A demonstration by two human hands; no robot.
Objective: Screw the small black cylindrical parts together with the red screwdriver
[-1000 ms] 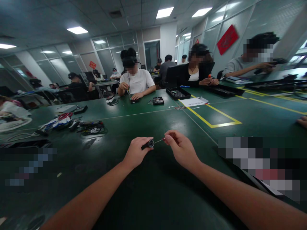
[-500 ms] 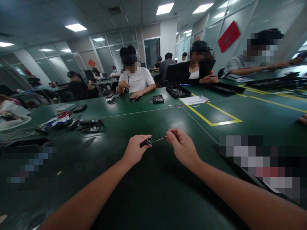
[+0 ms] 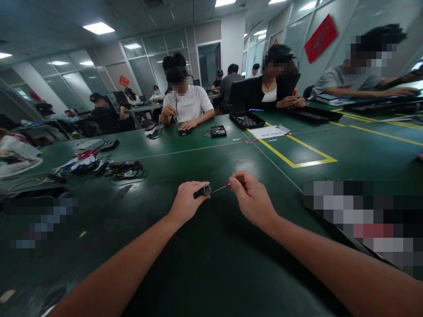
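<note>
Near the middle of the dark green work table (image 3: 211, 273), the left hand (image 3: 185, 204) is wrapped around a small black cylindrical part with a silvery round end (image 3: 205, 190), its fingers curled about the barrel so the bright end faces right. The right hand (image 3: 253, 200) pinches a thin screwdriver with a red handle and a fine metal shaft (image 3: 220, 188), whose tip meets the silvery end of the cylinder. The cylinder looks light, rigid and smooth-sided, so it would likely turn in a loose grip; a firm hold round the barrel, well back from the end, seems best. The slender shaft would probably bend or skid off under sideways force, so the handle is the place to hold it. Farther left on the table lies a tangle of black cables and tools (image 3: 124, 169); far right, yellow tape lines (image 3: 297, 164) frame a white paper sheet (image 3: 268, 130), and other people sit working at the far edge.
</note>
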